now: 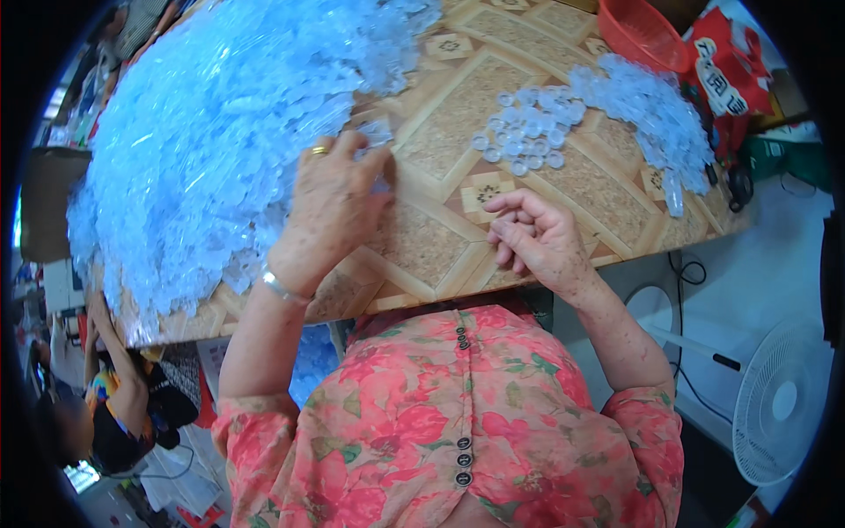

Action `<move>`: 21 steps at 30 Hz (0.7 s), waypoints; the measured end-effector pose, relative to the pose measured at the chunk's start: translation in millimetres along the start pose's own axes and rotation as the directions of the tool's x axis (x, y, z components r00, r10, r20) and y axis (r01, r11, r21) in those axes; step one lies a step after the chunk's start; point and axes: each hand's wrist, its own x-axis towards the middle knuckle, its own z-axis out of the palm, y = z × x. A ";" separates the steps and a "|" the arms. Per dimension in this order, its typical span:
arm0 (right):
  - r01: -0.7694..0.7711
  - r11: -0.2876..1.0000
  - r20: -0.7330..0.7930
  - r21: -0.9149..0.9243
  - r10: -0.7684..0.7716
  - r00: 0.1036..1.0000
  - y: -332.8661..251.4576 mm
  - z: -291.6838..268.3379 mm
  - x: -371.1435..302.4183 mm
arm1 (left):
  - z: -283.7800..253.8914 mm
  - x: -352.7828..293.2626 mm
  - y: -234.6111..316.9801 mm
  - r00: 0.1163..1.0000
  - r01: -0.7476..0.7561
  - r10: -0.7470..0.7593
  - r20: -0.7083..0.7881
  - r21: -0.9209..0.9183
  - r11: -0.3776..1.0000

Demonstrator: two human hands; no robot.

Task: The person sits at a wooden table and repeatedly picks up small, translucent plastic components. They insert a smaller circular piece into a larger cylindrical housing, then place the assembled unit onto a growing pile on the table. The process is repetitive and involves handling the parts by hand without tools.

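A large heap of clear, bluish plastic pieces (211, 150) covers the left part of the table. My left hand (330, 198) is at the heap's right edge, its fingers bent downward and partly hidden. A bit of clear plastic (381, 184) shows between its thumb and forefinger. Just beyond these fingers lies another clear piece (376, 132). Over the table's near edge, my right hand (546, 242) is closed, palm partly turned up, fingers curled and thumb against them. Whatever it may hold is too small to tell. Small round clear caps (532, 132) lie loosely grouped beyond it.
A second pile of clear pieces (656, 114) curves along the table's right side. Behind it are a red plastic basket (647, 35) and a red bag (726, 66). A white fan (783, 400) stands at the right. Another person (128, 387) is at the left.
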 end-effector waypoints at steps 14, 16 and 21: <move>0.012 0.998 -0.027 -0.065 -0.014 1.000 0.6 2.9 -4.7 | 0.9 1.0 -12.9 0.973 -0.092 0.170 0.155 -0.411 0.907; 0.012 0.997 -0.031 -0.070 -0.014 0.999 0.3 3.2 -4.8 | -0.3 2.0 -12.0 0.983 -0.104 0.159 0.094 -0.431 0.896; 0.026 0.997 -0.034 -0.078 -0.028 0.999 1.2 3.7 -4.8 | 11.2 17.8 -16.3 0.995 0.061 -0.068 -0.073 -0.097 0.993</move>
